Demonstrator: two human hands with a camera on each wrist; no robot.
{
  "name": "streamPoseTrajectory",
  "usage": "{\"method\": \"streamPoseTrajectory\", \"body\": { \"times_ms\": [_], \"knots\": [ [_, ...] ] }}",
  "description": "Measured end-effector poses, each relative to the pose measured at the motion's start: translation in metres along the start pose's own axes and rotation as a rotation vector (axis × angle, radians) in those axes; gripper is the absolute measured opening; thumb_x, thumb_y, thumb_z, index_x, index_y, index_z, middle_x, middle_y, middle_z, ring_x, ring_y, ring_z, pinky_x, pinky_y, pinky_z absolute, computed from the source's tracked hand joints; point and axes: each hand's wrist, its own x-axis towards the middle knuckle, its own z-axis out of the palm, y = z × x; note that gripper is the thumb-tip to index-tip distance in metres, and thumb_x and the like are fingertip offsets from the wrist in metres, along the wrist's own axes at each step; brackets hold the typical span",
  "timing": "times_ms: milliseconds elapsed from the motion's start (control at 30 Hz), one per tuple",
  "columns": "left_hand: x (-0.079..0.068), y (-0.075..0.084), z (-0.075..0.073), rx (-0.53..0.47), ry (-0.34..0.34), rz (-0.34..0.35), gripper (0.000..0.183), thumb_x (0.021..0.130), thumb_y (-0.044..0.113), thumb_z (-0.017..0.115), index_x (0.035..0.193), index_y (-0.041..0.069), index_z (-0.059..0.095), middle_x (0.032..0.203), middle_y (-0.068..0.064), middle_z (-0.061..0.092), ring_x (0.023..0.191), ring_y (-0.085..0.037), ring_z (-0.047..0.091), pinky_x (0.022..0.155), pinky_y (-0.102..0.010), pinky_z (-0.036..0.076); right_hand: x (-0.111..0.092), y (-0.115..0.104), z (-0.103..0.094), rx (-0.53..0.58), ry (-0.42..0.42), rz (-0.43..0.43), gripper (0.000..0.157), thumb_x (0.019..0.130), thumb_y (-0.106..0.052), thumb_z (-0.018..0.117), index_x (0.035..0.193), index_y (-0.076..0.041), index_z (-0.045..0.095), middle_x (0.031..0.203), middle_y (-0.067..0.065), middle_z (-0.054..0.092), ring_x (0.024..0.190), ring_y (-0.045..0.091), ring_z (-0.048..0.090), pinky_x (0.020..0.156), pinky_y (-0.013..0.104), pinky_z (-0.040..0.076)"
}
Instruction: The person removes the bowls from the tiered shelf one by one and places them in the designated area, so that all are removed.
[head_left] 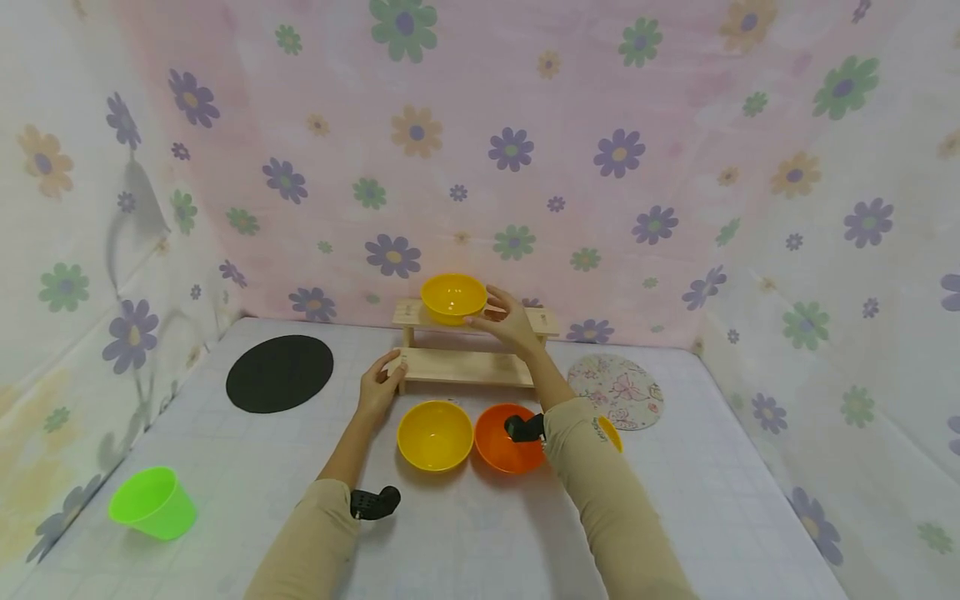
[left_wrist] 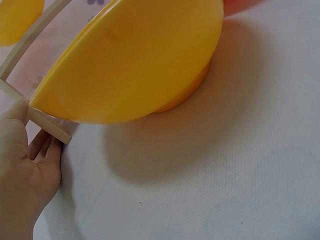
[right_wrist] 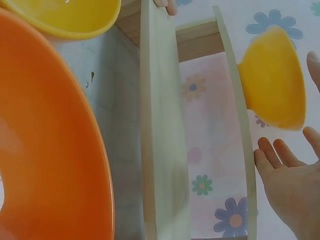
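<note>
A two-tier wooden shelf stands by the back wall. One yellow bowl sits upright on its top board, left of the middle. My right hand is at that bowl's right side; in the right wrist view its fingers are spread and extended, with a small gap to the bowl. With thumb and fingers around the left end of the lower board, my left hand grips the shelf. Before the shelf, a second yellow bowl and an orange bowl stand side by side.
A black round mat lies at the left and a flowered round mat at the right. A green cup stands at the front left. Behind my right sleeve, a yellow rim shows partly.
</note>
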Motion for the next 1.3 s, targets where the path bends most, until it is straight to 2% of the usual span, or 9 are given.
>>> {"method": "streamPoseTrajectory", "body": {
  "times_ms": [200, 400, 633, 800, 1033, 1300],
  "knots": [
    [0.0, 0.0, 0.0, 0.004, -0.009, -0.004, 0.045, 0.094, 0.017, 0.058, 0.137, 0.007, 0.048, 0.127, -0.024, 0.053, 0.088, -0.007, 0.052, 0.068, -0.015, 0.043, 0.005, 0.002, 0.007, 0.013, -0.027, 0.042, 0.075, 0.084, -0.004, 0.069, 0.145, 0.005, 0.026, 0.144, 0.029, 0.032, 0.127, 0.043, 0.04, 0.1, 0.044, 0.039],
    [0.001, 0.001, -0.001, 0.019, -0.005, 0.003, 0.044, 0.094, 0.019, 0.058, 0.136, 0.008, 0.049, 0.126, -0.024, 0.054, 0.085, -0.005, 0.051, 0.067, -0.014, 0.042, 0.018, 0.019, 0.012, -0.022, -0.03, 0.041, 0.075, 0.083, -0.008, 0.07, 0.146, -0.002, 0.029, 0.146, 0.019, 0.034, 0.121, 0.035, 0.049, 0.096, 0.037, 0.044],
    [0.003, -0.002, -0.003, 0.007, 0.008, 0.003, 0.045, 0.094, 0.02, 0.059, 0.136, 0.008, 0.049, 0.124, -0.024, 0.055, 0.083, -0.004, 0.052, 0.067, -0.015, 0.043, 0.022, 0.02, 0.019, -0.086, 0.03, 0.057, 0.08, 0.079, -0.017, 0.075, 0.146, -0.004, 0.033, 0.145, 0.015, 0.038, 0.11, 0.03, 0.054, 0.093, 0.035, 0.046],
    [0.002, 0.0, -0.002, 0.003, 0.004, 0.002, 0.045, 0.094, 0.019, 0.059, 0.136, 0.008, 0.049, 0.127, -0.023, 0.054, 0.087, -0.005, 0.052, 0.069, -0.015, 0.043, 0.02, 0.019, 0.019, -0.068, 0.039, 0.062, 0.081, 0.078, -0.017, 0.076, 0.146, -0.004, 0.032, 0.145, 0.015, 0.038, 0.107, 0.029, 0.055, 0.09, 0.033, 0.047],
    [0.002, 0.002, 0.0, -0.004, -0.001, 0.008, 0.044, 0.094, 0.017, 0.059, 0.136, 0.006, 0.049, 0.13, -0.023, 0.052, 0.09, -0.007, 0.052, 0.068, -0.014, 0.043, 0.012, 0.013, 0.013, -0.028, 0.014, 0.085, 0.083, 0.079, -0.015, 0.076, 0.146, -0.003, 0.029, 0.147, 0.016, 0.035, 0.117, 0.035, 0.05, 0.096, 0.038, 0.044],
    [0.001, -0.001, 0.0, -0.027, -0.005, 0.004, 0.044, 0.094, 0.016, 0.059, 0.136, 0.005, 0.049, 0.133, -0.021, 0.05, 0.091, -0.007, 0.052, 0.069, -0.014, 0.043, 0.001, 0.021, 0.01, 0.06, 0.017, 0.059, 0.08, 0.078, -0.007, 0.075, 0.146, -0.003, 0.032, 0.142, 0.014, 0.042, 0.111, 0.031, 0.056, 0.09, 0.031, 0.048]
  ]
}}
